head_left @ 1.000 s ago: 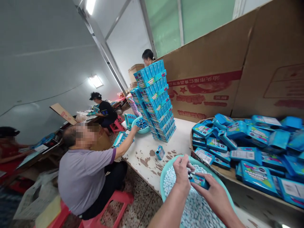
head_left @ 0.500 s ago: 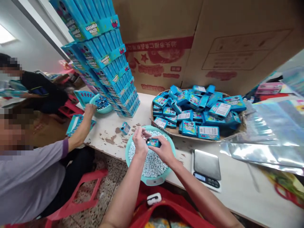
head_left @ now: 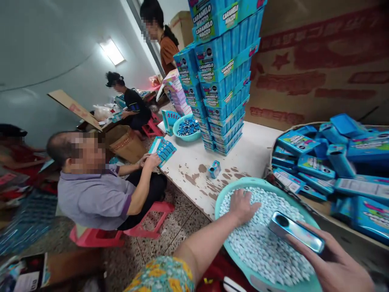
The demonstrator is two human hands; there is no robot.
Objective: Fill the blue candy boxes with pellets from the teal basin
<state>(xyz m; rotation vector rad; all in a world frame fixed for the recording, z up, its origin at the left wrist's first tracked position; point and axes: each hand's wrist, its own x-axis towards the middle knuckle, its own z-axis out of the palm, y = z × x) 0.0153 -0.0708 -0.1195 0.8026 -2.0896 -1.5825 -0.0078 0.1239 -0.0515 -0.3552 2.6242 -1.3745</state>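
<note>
A turquoise basin [head_left: 219,194] full of small pale-blue candies [head_left: 273,253] stands at the table's front edge. My left hand [head_left: 242,207] rests on the candies, fingers and thumb apart; its fingertips partly sink among them. Over the basin's right side, my right hand [head_left: 331,255] grips a small blue candy box [head_left: 299,233] between thumb and fingers. The box lies tilted, with a dark round hole in its end facing left. Another small blue box [head_left: 214,169] stands by itself on the table, beyond the basin.
A tall stack of blue display cartons [head_left: 225,89] rises behind the basin. A carton tray [head_left: 275,162] heaped with blue boxes is at right. On the left a seated co-worker [head_left: 97,198] handles a blue flat carton [head_left: 164,151], near a bowl of dark-blue pieces [head_left: 187,136].
The view has swung left and nearer. My left hand has come away from the box and gone down onto the candies. My right hand still holds the box. The co-worker's arm has drawn back from the bowl.
</note>
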